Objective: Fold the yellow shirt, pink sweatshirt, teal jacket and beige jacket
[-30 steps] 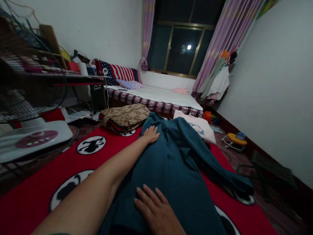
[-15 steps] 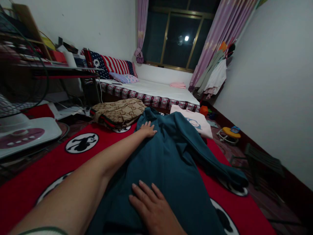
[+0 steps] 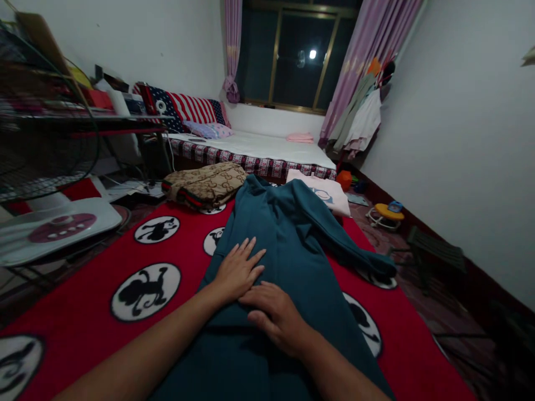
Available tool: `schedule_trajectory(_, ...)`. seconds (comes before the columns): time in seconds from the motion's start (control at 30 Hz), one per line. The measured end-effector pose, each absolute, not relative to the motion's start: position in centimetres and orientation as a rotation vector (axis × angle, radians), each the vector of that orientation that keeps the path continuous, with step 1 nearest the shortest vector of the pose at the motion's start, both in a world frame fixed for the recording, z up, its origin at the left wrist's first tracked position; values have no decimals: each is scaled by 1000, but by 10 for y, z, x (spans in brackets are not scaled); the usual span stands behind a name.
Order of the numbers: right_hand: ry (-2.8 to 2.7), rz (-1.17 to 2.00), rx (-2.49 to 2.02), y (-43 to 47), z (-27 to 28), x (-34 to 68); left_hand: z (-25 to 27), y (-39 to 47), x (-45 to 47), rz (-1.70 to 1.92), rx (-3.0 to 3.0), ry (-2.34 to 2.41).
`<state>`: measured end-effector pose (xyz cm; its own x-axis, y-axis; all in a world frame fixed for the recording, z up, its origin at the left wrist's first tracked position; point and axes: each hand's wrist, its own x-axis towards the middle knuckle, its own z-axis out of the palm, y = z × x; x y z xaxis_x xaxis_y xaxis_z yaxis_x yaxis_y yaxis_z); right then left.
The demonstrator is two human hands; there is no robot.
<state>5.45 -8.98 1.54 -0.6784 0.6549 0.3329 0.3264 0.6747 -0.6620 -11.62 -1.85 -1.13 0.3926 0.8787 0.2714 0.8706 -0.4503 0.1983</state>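
Observation:
A long teal coat [image 3: 267, 217] lies spread on a red blanket [image 3: 196, 239] printed with black figures in white circles. Its collar points away from me, and one sleeve stretches out to the right. My left hand [image 3: 238, 270] lies flat on the coat's left half, fingers stretched and spread a little, holding nothing. Close by, just right of it and nearer to me, my right hand [image 3: 276, 317] rests on the cloth with fingers extended and thumb apart. The other sleeve does not show.
Beyond the collar are a brown patterned bag [image 3: 207, 184] and a folded pale pink garment [image 3: 321, 192]. A white fan base [image 3: 62, 225] and a cluttered desk stand at left. A bed [image 3: 259, 146] runs below the window. Stools, including a yellow one [image 3: 387, 213], are on the right.
My left hand has drawn back from near the collar to the middle of the coat. My right hand has moved slightly forward, beside the left. The view has shifted a little.

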Motion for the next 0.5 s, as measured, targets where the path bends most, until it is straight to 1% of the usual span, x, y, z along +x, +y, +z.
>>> schedule_trajectory(0.1,-2095,766,-832,-89,14,63,-10,-22,-113,553,2610,1645)
schedule_trajectory(0.17,-1978,668,-943,-85,19,80,-9,-23,-113,550,2619,1632)
schedule_trajectory(0.27,-1852,393,-1130,-70,32,132,-7,-24,-113,546,2625,1637)
schedule_trajectory(0.33,-1788,112,-1250,-56,38,179,-6,-25,-113,543,2626,1649)
schedule_trajectory(0.4,-1761,-203,-1469,-42,38,228,-5,-25,-112,543,2623,1664)
schedule_trajectory(0.43,-1755,-294,-1610,-36,35,250,-5,-25,-111,544,2621,1667)
schedule_trajectory(0.5,-1707,-356,-1885,-27,24,286,-5,-25,-111,553,2620,1667)
